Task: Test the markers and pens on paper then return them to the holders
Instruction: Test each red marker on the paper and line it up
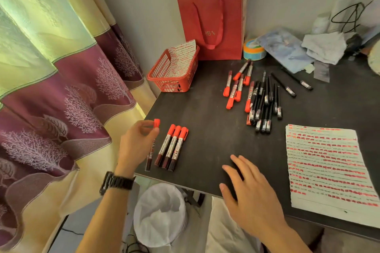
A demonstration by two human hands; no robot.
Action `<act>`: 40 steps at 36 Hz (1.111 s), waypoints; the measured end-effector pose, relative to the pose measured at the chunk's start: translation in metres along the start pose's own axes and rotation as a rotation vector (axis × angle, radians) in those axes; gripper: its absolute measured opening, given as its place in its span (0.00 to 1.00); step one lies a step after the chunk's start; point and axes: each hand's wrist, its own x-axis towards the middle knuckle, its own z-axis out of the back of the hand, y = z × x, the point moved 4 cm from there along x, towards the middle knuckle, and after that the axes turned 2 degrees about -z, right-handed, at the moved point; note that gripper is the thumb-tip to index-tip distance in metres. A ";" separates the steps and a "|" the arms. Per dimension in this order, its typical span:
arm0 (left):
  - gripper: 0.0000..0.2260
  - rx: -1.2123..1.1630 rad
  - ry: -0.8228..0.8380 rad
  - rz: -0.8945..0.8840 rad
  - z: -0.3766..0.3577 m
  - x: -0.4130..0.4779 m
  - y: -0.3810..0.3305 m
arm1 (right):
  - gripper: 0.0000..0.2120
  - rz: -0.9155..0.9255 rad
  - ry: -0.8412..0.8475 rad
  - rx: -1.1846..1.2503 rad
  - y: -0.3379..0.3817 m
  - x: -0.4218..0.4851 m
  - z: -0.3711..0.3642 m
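Observation:
My left hand (135,144) grips a red-capped marker (152,148) near its cap, over the table's front left corner. Right beside it three more red-capped markers (172,147) lie side by side. My right hand (248,193) hovers flat with fingers spread above the table's front edge and holds nothing. A sheet of paper (327,168) covered in rows of red test strokes lies at the right. Several loose red markers (236,86) and black pens (265,104) are scattered in the middle. A red plastic basket (174,72) with a marked sheet inside stands at the back left.
A red paper bag (213,20) stands against the wall behind the basket. A roll of tape (254,49), plastic wrappers and crumpled paper (322,47) crowd the back right. Below the dark table (205,129) is a white-lined bin (160,213); a curtain (51,88) hangs at the left.

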 end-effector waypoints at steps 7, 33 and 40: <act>0.11 0.193 0.122 -0.022 -0.034 0.036 0.011 | 0.23 0.013 -0.021 0.032 -0.006 -0.002 -0.003; 0.30 0.502 0.423 -0.267 -0.096 0.005 0.001 | 0.19 0.014 -0.064 0.139 -0.008 0.000 -0.003; 0.32 0.541 0.476 -0.216 -0.092 -0.007 -0.002 | 0.21 0.022 -0.042 0.156 -0.008 -0.003 -0.006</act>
